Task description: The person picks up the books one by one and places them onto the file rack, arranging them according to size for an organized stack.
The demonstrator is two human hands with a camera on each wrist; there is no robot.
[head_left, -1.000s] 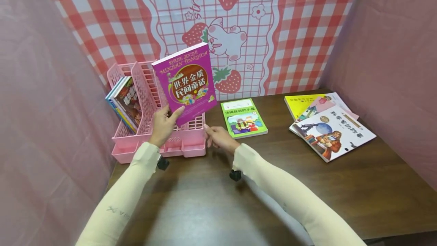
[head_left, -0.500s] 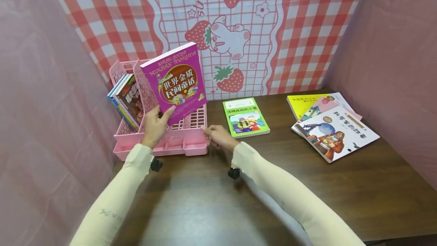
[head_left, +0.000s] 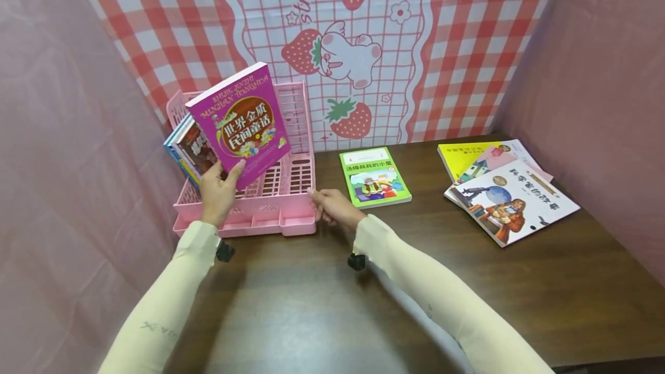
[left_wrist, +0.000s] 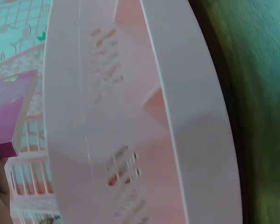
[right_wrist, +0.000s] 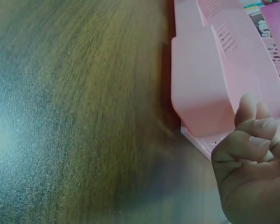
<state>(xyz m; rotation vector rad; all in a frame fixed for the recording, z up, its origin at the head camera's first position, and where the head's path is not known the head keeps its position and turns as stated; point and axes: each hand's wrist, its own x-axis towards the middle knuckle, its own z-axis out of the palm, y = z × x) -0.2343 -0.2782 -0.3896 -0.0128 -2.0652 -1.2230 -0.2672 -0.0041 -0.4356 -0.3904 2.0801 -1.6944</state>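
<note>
My left hand [head_left: 217, 194] grips a purple paperback book [head_left: 241, 126] by its lower edge, thumb on the front cover. The book tilts in the air over a pink plastic book rack [head_left: 270, 221], in front of the rack's divider. Several thin books [head_left: 191, 146] lean in the rack's left compartment, partly hidden by the purple one. With curled fingers and thumb, my right hand [head_left: 335, 206] pinches the rack's front right corner. In the left wrist view only the purple book's corner [left_wrist: 11, 112] and a bit of the hand show.
On the brown table [head_left: 312, 305], a green book [head_left: 375, 180] lies flat right of the rack. Farther right is an overlapping pile with a white book [head_left: 511, 204] on top and a yellow book [head_left: 462, 154] beneath. A checked strawberry cloth [head_left: 353, 56] hangs behind.
My left hand has carried the purple book leftward across the rack, now partly covering the leaning books. My right hand has stayed at the rack's corner.
</note>
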